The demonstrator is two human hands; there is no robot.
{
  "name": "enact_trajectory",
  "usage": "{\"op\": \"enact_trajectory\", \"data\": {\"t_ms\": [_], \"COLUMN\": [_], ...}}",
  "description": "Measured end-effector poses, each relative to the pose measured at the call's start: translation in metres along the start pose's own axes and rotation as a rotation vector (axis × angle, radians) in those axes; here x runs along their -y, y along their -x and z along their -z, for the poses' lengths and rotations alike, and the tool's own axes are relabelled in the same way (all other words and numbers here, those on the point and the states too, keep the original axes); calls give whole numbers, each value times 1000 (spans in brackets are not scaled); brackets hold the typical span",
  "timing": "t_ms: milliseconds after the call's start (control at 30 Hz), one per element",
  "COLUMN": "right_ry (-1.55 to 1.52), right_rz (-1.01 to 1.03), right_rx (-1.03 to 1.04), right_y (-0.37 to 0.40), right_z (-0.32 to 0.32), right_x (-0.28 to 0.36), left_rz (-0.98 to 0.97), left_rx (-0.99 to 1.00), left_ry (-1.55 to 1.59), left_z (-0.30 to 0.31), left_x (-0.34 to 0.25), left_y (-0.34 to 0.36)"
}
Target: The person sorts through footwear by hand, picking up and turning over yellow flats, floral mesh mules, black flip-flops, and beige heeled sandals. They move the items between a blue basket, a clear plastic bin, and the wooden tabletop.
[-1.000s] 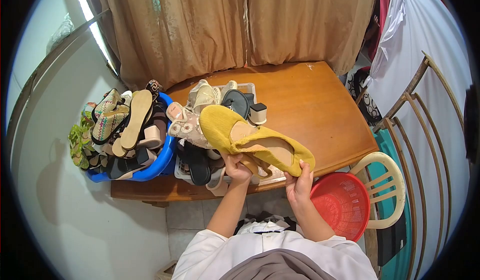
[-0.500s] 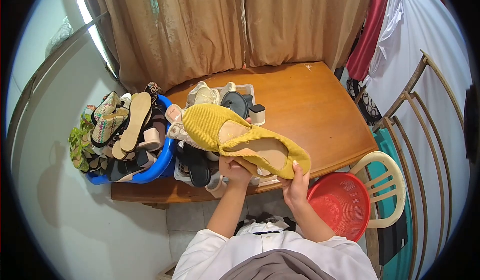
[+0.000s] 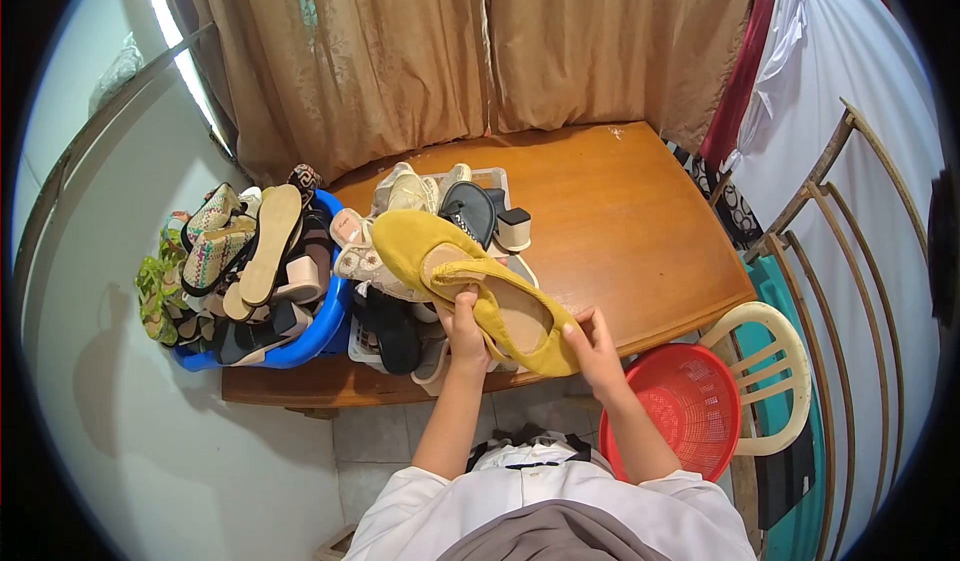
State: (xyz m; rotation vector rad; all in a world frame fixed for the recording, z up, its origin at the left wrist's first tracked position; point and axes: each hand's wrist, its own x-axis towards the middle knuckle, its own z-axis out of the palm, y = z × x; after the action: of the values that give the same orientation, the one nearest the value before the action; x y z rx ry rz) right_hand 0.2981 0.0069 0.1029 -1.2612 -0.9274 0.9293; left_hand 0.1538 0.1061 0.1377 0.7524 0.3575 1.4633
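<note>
I hold a yellow corduroy ballet flat (image 3: 420, 246) up over the front of the table, its toe toward the upper left and its beige insole facing me. More yellow fabric shows along its lower side, overlapped by the shoe. My left hand (image 3: 465, 333) is closed on the near side at mid-length. The fingers of my right hand (image 3: 593, 349) grip the heel end, thumb on the rim. Behind the toe, a white basket (image 3: 492, 177) holds several shoes, among them a black sandal (image 3: 470, 211) and a cream lace shoe (image 3: 372, 261).
To the left stands a blue basin (image 3: 318, 336) heaped with sandals and wedges. A red plastic basket (image 3: 690, 411) rests by a cream plastic chair (image 3: 785, 391) at the right. The wooden table (image 3: 640, 221) reaches back to brown curtains (image 3: 600, 41); a wooden rack (image 3: 845, 251) leans at far right.
The yellow flat has shifted slightly left, with its heel end tilted lower. My left hand has come up and its thumb now shows at the shoe's opening.
</note>
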Motion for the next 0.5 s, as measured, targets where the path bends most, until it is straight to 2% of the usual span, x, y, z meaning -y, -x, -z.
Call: {"op": "enact_trajectory", "data": {"t_ms": [33, 133, 233, 333, 500], "right_ry": [33, 71, 262, 460, 602], "right_rz": [-3, 237, 375, 468, 594], "right_rx": [7, -1, 93, 221, 334], "right_y": [-8, -29, -49, -61, -80], "right_z": [3, 3, 0, -12, -26], "right_x": [4, 29, 56, 81, 85], "left_rz": [25, 200, 199, 215, 200], "left_rx": [-8, 38, 37, 132, -39], "left_ry": [8, 255, 192, 211, 114], "left_z": [0, 21, 12, 14, 26], "left_x": [0, 19, 21, 25, 44], "left_y": [0, -1, 3, 4, 8]}}
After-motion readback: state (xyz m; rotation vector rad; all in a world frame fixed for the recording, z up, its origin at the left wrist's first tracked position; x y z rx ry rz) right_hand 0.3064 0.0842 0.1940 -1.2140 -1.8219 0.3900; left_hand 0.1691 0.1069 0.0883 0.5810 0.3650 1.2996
